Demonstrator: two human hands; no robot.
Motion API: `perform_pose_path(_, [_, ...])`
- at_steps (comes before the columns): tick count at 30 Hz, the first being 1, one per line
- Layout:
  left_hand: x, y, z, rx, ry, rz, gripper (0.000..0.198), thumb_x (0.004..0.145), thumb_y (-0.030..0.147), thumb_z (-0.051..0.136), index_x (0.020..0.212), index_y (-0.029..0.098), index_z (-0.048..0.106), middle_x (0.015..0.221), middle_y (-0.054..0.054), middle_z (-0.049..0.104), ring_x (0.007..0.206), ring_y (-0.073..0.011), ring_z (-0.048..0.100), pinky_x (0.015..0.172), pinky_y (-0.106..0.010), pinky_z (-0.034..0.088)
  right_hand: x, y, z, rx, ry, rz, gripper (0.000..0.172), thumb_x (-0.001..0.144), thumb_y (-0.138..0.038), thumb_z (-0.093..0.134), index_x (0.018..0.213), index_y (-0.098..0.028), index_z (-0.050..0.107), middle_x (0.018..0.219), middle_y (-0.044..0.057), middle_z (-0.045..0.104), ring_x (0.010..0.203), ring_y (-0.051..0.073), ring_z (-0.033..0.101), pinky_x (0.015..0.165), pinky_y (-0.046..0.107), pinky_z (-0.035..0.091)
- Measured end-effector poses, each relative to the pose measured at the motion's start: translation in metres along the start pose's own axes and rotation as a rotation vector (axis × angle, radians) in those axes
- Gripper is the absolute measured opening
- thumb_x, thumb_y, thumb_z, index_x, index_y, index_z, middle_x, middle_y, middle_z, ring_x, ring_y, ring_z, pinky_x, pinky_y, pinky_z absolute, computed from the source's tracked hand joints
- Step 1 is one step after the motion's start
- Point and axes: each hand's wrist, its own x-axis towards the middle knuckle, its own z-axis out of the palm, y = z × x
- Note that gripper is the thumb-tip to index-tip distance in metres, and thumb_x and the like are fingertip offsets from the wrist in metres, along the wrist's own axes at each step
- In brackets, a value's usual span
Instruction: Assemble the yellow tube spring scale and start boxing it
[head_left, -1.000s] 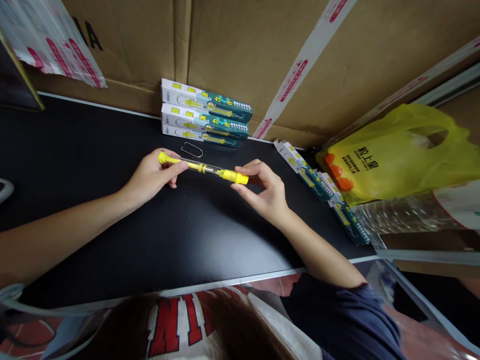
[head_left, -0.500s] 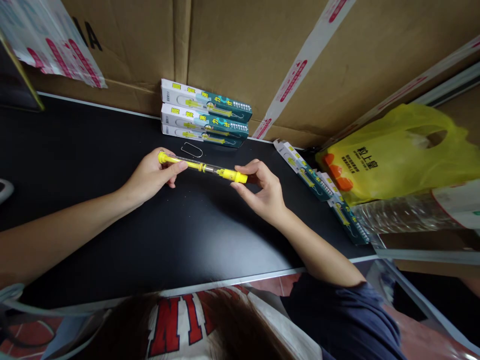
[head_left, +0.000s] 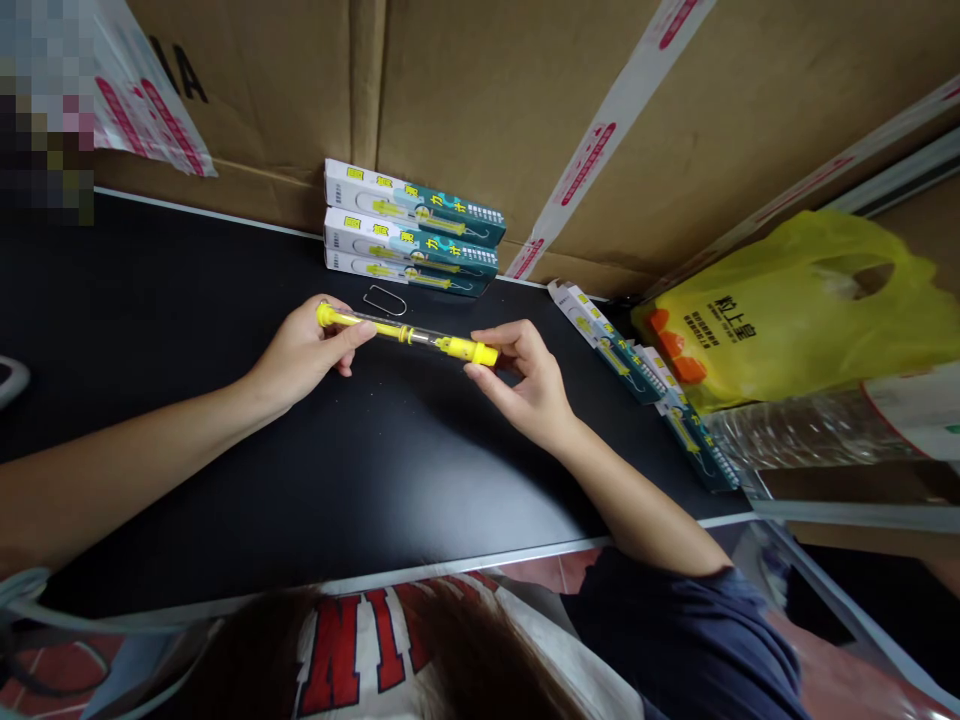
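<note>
I hold a clear tube with yellow ends level above the black table, a little way from the back wall. My left hand pinches its left yellow end between thumb and fingers. My right hand pinches the right yellow cap with its fingertips. A bent metal wire hook lies on the table just behind the tube.
Three teal and white boxes are stacked against the cardboard wall behind. More such boxes lie in a row at the right. A yellow plastic bag and a clear plastic pack sit at the far right.
</note>
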Motion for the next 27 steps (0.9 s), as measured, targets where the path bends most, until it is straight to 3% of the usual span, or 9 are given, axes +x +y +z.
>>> perform_pose_path(10, [-0.001,-0.001,0.0,-0.032,-0.005,0.025,0.033,0.078,0.029,0.08,0.09,0.021,0.051,0.058,0.009,0.053,0.047,-0.0077,0.052,0.048,-0.022,0.048,0.006,0.003,-0.009,0.02,-0.022,0.0,0.032,0.093,-0.047,0.075,0.11,-0.023,0.06,0.09,0.001,0.068,0.073,0.014,0.069,0.069,0.029,0.063])
perform_pose_path(15, [-0.001,-0.001,0.002,-0.05,0.039,0.007,0.03,0.079,0.022,0.078,0.091,0.021,0.05,0.056,0.009,0.053,0.045,-0.008,0.051,0.046,-0.022,0.047,0.006,0.001,-0.012,0.046,-0.018,0.025,0.04,0.091,-0.052,0.075,0.116,-0.025,0.057,0.092,0.001,0.065,0.076,0.015,0.068,0.071,0.03,0.064])
perform_pose_path(21, [-0.002,0.002,0.003,-0.048,0.034,-0.001,0.028,0.081,0.02,0.076,0.09,0.02,0.05,0.057,0.01,0.054,0.045,-0.0073,0.051,0.046,-0.021,0.048,0.004,0.002,-0.013,0.096,-0.022,0.024,0.024,0.099,-0.046,0.065,0.106,-0.025,0.055,0.092,0.001,0.061,0.077,0.015,0.067,0.07,0.03,0.061])
perform_pose_path(27, [-0.001,-0.001,0.002,-0.053,0.029,0.016,0.031,0.077,0.022,0.079,0.089,0.021,0.051,0.056,0.01,0.052,0.045,-0.0076,0.05,0.046,-0.022,0.047,0.007,0.002,-0.011,0.07,-0.044,-0.003,0.025,0.096,-0.044,0.068,0.101,-0.024,0.054,0.091,0.001,0.061,0.075,0.013,0.065,0.069,0.029,0.061])
